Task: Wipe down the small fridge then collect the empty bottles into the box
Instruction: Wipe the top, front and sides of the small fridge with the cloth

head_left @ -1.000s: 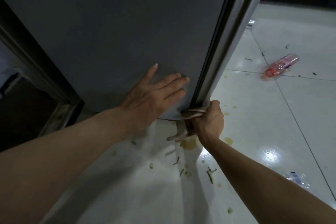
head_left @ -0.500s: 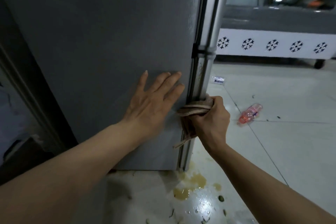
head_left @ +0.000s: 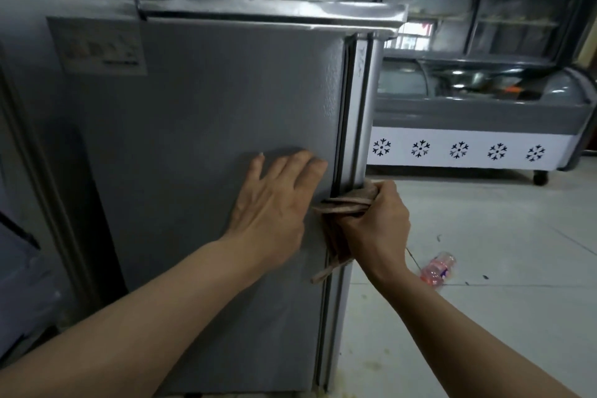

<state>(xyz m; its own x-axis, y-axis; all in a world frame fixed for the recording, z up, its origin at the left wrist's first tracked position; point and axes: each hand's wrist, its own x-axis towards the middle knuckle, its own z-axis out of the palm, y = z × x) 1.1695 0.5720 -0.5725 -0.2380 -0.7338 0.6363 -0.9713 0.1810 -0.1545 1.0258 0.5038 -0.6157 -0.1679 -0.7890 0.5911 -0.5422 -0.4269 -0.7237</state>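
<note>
- Left hand (head_left: pixel 274 203) lying flat, fingers straight, on fridge (head_left: pixel 210 139) side.
- Right hand (head_left: pixel 374 226) gripping cloth (head_left: pixel 342 203) against door edge, higher than a second ago.
- Bottle (head_left: pixel 437 269) lying on floor (head_left: pixel 484 316).

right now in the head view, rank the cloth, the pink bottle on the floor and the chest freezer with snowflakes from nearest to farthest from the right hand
1. Cloth: gripped in the right hand against the fridge front edge.
2. Pink bottle: lying on the floor to the right of the hand, apart from it.
3. Chest freezer: against the back of the room, beyond the bottle.
</note>
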